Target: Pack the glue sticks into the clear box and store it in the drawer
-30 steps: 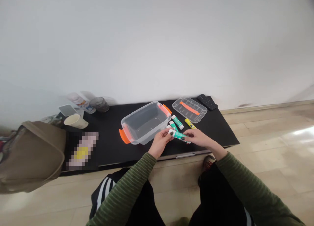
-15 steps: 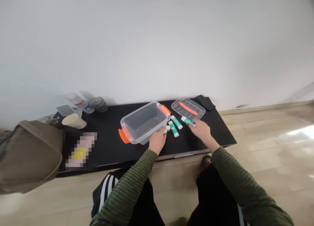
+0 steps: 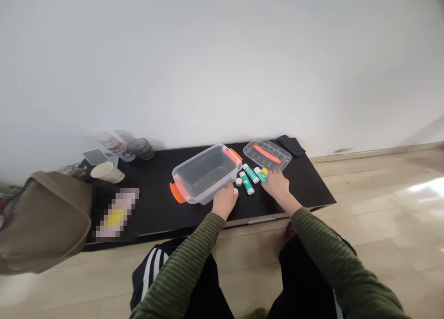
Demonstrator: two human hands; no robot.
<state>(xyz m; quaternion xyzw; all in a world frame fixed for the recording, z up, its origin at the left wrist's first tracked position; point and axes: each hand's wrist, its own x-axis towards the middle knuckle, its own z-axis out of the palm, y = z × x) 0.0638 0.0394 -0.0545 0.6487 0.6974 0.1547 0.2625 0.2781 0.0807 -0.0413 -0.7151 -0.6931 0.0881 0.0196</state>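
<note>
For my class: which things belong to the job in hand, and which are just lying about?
Likely the job: green tubes, yellow tube (mostly hidden), white cap, clear box, lid.
Probably just lying about: paper cup, bottle, brown bag.

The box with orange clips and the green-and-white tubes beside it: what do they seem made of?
Box: probably smooth plastic, clear but faintly cloudy; the black tabletop shows through. Tubes: likely smooth plastic, judging by even white ends; gloss unclear.
</note>
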